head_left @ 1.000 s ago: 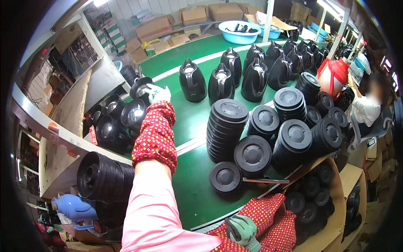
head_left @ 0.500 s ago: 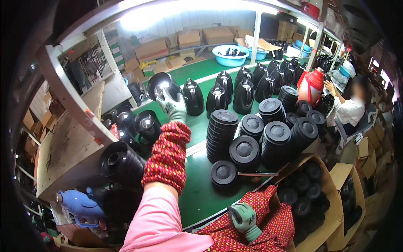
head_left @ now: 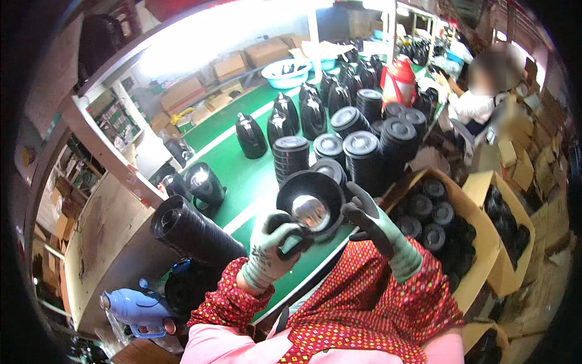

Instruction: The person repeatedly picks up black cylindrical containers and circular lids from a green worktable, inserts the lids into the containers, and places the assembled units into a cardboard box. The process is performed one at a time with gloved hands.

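My left hand (head_left: 274, 246), in a pale green glove with a dark palm, grips the near left rim of a black thermos jug (head_left: 309, 203). The jug is tilted so that its round open end faces me, with a shiny silver surface inside. My right hand (head_left: 377, 224), gloved alike, is at the jug's right side with its fingers apart; whether a fingertip touches the rim I cannot tell. Stacks of round black lids (head_left: 361, 145) stand just beyond the jug. Farther back are rows of glossy black thermos jugs (head_left: 250, 134) on the green table (head_left: 236, 182).
A cardboard box of black lids (head_left: 476, 261) stands at the right. To the left are a stack of black round parts (head_left: 194, 227), another black jug (head_left: 205, 185) and a blue thermos (head_left: 136, 309). A red thermos (head_left: 399, 82) and a seated co-worker (head_left: 476, 100) are beyond.
My left hand has brought the black jug from the far table back toward me. The right hand has risen from my lap to the jug's side. The view has shifted.
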